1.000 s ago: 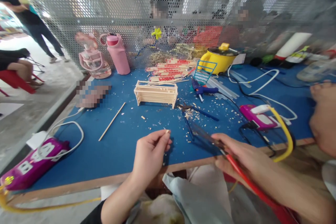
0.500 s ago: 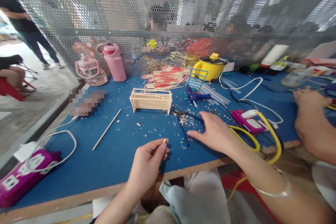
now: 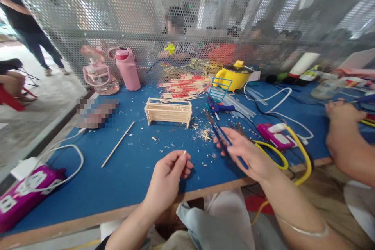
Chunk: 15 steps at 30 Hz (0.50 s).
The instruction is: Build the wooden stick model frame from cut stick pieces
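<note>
My left hand (image 3: 170, 172) is closed near the table's front edge, pinching a short piece of wooden stick (image 3: 184, 152) whose pale tip shows above the thumb. Blue-handled pliers (image 3: 217, 128) are in my right hand (image 3: 249, 152), raised off the table with the jaws pointing up and left. Ahead of both hands stands a small rack-like frame (image 3: 168, 114) built of wooden sticks. One loose stick (image 3: 118, 144) lies to its left. Wood chips (image 3: 206, 134) are scattered between the frame and the pliers.
Red-and-white wrapped sticks (image 3: 184, 86) are piled behind the frame. To the right are a blue glue gun (image 3: 219, 107), a yellow pot (image 3: 234, 76) and a purple power strip (image 3: 272, 134). A pink bottle (image 3: 129, 71) stands back left. Another person's hand (image 3: 341, 115) rests at far right.
My right hand has closed on the pliers and lifted them from the table, turning them. My left hand stays nearly in place, still pinching the stick piece.
</note>
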Tool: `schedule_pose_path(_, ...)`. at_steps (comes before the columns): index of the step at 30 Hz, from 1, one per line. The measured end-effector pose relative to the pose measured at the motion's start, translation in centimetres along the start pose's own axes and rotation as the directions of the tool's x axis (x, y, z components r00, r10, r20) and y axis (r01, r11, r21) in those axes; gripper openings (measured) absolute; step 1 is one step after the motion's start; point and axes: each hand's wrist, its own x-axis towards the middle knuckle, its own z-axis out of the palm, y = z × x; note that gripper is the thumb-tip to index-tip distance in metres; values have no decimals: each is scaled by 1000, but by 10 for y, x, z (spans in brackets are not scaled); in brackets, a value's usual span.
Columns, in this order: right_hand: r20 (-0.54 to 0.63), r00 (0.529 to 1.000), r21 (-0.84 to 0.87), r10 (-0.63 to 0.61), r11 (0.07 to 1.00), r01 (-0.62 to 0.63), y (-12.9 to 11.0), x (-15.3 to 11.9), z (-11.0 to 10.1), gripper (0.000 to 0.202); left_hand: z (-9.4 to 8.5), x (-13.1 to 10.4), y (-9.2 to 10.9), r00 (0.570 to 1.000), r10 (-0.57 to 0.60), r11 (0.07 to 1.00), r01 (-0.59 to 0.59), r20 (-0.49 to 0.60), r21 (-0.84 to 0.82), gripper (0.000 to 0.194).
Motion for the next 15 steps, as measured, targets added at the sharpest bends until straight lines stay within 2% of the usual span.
schedule_pose_path(2, 223, 975, 400, 9, 911, -100, 0, -4, 9, 66, 7, 4, 4, 999, 8, 1000, -7, 40, -19, 31)
schedule_pose_path(3, 310, 951, 521, -17, 839, -155, 2, -5, 15, 68, 9, 5, 5, 998, 11, 1000, -9, 57, -23, 31)
schedule_pose_path(5, 394, 915, 636, -84, 743, -206, 9, -6, 26, 75, 12, 6, 9, 996, 18, 1000, -17, 83, -12, 30)
schedule_pose_path(7, 383, 916, 648, -122, 742, -171, 17, -7, 34, 82, 11, 5, 12, 996, 40, 998, -43, 83, 37, 29)
schedule_pose_path(9, 322, 940, 550, -114, 830, -88, 22, -9, 37, 81, 8, 3, 17, 995, 84, 991, -89, 51, 103, 29)
schedule_pose_path(10, 279, 955, 437, -101, 899, -33, 23, -11, 37, 78, 6, 1, 19, 994, 104, 986, -108, 32, 129, 29)
schedule_pose_path(12, 195, 975, 76, -110, 992, 97, 22, -16, 34, 74, 2, -2, 24, 991, 133, 980, -131, 1, 152, 29)
schedule_pose_path(13, 183, 974, -128, -136, 979, 161, 20, -19, 32, 75, 0, -3, 26, 990, 143, 978, -141, -6, 155, 29)
schedule_pose_path(15, 234, 955, -443, -182, 854, 272, 17, -23, 30, 78, -1, -5, 30, 986, 168, 972, -165, -5, 165, 28)
